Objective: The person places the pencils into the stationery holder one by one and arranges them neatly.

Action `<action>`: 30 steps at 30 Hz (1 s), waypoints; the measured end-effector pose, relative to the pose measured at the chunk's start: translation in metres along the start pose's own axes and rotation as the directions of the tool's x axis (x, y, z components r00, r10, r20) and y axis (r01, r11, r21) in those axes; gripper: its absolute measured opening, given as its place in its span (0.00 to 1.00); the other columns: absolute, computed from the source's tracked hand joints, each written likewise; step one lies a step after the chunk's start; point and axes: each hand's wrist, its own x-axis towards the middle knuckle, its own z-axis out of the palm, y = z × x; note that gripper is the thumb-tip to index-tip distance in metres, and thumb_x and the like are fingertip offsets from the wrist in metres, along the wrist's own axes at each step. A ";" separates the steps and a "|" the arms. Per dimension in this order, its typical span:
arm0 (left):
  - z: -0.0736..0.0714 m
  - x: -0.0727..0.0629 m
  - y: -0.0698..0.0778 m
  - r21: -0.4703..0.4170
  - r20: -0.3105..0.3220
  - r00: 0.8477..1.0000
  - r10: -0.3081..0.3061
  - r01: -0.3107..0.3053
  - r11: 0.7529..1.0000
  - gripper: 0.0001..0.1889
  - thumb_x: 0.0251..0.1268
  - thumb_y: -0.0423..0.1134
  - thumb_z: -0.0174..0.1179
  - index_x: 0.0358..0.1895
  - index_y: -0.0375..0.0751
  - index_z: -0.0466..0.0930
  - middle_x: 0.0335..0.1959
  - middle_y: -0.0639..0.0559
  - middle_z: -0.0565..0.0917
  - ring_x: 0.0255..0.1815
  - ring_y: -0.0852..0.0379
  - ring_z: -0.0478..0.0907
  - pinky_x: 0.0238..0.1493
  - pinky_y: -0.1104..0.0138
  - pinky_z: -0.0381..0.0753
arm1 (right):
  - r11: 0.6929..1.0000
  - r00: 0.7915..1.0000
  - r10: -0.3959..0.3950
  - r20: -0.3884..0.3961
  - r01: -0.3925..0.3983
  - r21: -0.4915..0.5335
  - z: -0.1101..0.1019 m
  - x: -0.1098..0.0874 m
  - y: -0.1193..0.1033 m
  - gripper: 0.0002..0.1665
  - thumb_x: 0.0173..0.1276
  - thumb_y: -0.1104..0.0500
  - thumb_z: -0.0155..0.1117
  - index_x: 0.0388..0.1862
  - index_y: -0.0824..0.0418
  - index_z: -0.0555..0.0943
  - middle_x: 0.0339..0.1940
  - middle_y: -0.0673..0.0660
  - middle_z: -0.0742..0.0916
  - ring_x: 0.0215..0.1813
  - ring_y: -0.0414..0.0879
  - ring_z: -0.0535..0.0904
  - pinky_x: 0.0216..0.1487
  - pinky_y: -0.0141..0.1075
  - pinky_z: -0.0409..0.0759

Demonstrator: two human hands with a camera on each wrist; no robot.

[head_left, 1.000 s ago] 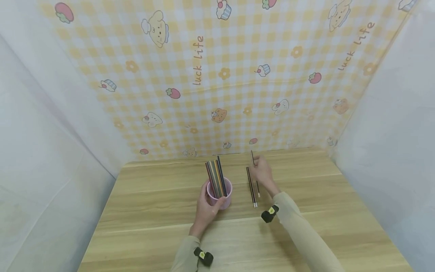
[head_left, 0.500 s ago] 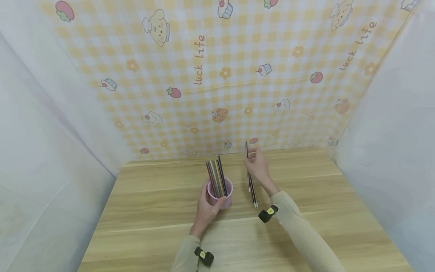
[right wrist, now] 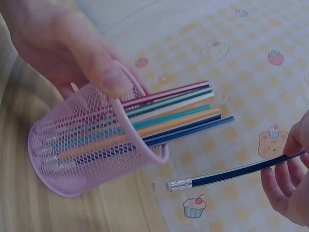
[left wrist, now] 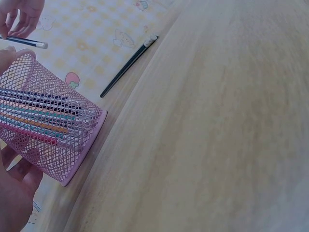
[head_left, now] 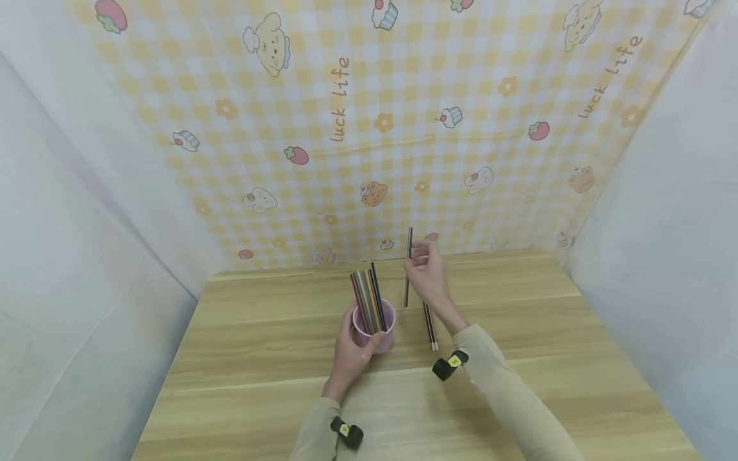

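A pink mesh pen cup (head_left: 387,342) stands on the wooden table, held by my left hand (head_left: 350,355) around its side with the thumb at the rim. Several coloured pencils (right wrist: 178,118) lean in the cup, red, green, teal, orange and dark blue, their silver ends down at the bottom. To the right of the cup, my right hand (head_left: 428,276) pinches a dark pencil (right wrist: 227,176) above the table. That pencil's silver eraser end hangs lowest, just right of the cup's rim in the right wrist view.
Dark pencils (head_left: 430,330) with white ends lie on the table (head_left: 259,358) below my right hand, partly hidden by it. A yellow checked cloth (head_left: 357,160) hangs behind the table. White sheets (head_left: 663,256) close off both sides.
My right hand has moved left toward the cup with the pencil, which has risen and become more upright. My left hand and the cup have stayed in place.
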 end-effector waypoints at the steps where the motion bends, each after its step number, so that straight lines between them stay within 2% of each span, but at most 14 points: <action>1: 0.000 0.000 0.000 0.001 0.000 1.000 0.002 -0.002 1.000 0.42 0.57 0.30 0.72 0.74 0.26 0.60 0.68 0.30 0.74 0.67 0.35 0.74 0.72 0.48 0.74 | 1.000 1.000 -0.023 -0.007 0.023 0.009 0.001 0.000 -0.001 0.23 0.64 0.70 0.59 0.59 0.67 0.73 0.45 0.64 0.82 0.44 0.58 0.83 0.42 0.34 0.87; 4: 0.000 0.001 0.000 0.006 -0.001 1.000 0.003 -0.003 1.000 0.42 0.57 0.30 0.72 0.74 0.26 0.60 0.67 0.30 0.74 0.67 0.36 0.74 0.72 0.47 0.73 | 0.995 0.996 -0.088 -0.028 0.089 0.047 0.005 -0.002 -0.006 0.23 0.62 0.71 0.59 0.58 0.69 0.74 0.44 0.65 0.82 0.43 0.58 0.83 0.39 0.30 0.87; 8: -0.001 0.001 0.001 0.012 0.001 1.000 0.000 0.000 1.000 0.42 0.58 0.30 0.72 0.74 0.26 0.60 0.67 0.29 0.74 0.68 0.37 0.74 0.72 0.47 0.73 | 0.988 0.992 -0.121 -0.038 0.124 0.089 0.011 -0.006 -0.011 0.22 0.62 0.74 0.61 0.56 0.70 0.74 0.44 0.67 0.83 0.41 0.57 0.83 0.36 0.26 0.85; 12: 0.000 0.001 0.001 0.010 0.007 1.000 -0.011 0.011 1.000 0.42 0.59 0.31 0.72 0.74 0.26 0.60 0.68 0.30 0.74 0.68 0.37 0.74 0.72 0.47 0.73 | 0.991 0.995 -0.096 -0.011 0.097 0.093 0.017 -0.010 -0.015 0.23 0.62 0.76 0.60 0.57 0.73 0.73 0.45 0.70 0.82 0.43 0.58 0.82 0.38 0.22 0.82; 19: 0.000 0.000 0.001 0.009 0.003 1.000 -0.017 0.017 1.000 0.42 0.59 0.31 0.72 0.74 0.26 0.60 0.69 0.30 0.73 0.69 0.38 0.74 0.72 0.46 0.72 | 0.987 0.992 -0.122 0.037 0.117 0.112 0.018 -0.025 -0.050 0.20 0.62 0.78 0.58 0.54 0.79 0.72 0.43 0.75 0.81 0.42 0.66 0.82 0.37 0.21 0.82; 27: -0.001 0.000 0.002 0.020 -0.002 1.000 -0.017 0.017 1.000 0.41 0.59 0.31 0.72 0.74 0.27 0.61 0.67 0.31 0.75 0.67 0.38 0.75 0.70 0.47 0.76 | 0.990 0.990 -0.101 0.102 0.090 0.107 0.026 -0.032 -0.051 0.19 0.61 0.79 0.59 0.52 0.78 0.72 0.42 0.74 0.82 0.42 0.65 0.83 0.38 0.23 0.83; 30: -0.001 0.000 0.004 0.026 0.001 1.000 -0.022 0.022 0.999 0.41 0.59 0.31 0.72 0.74 0.27 0.61 0.68 0.31 0.75 0.67 0.38 0.75 0.70 0.47 0.76 | 0.993 0.989 -0.082 0.120 0.070 0.098 0.030 -0.033 -0.049 0.19 0.60 0.79 0.59 0.51 0.77 0.73 0.42 0.74 0.82 0.41 0.65 0.83 0.38 0.28 0.86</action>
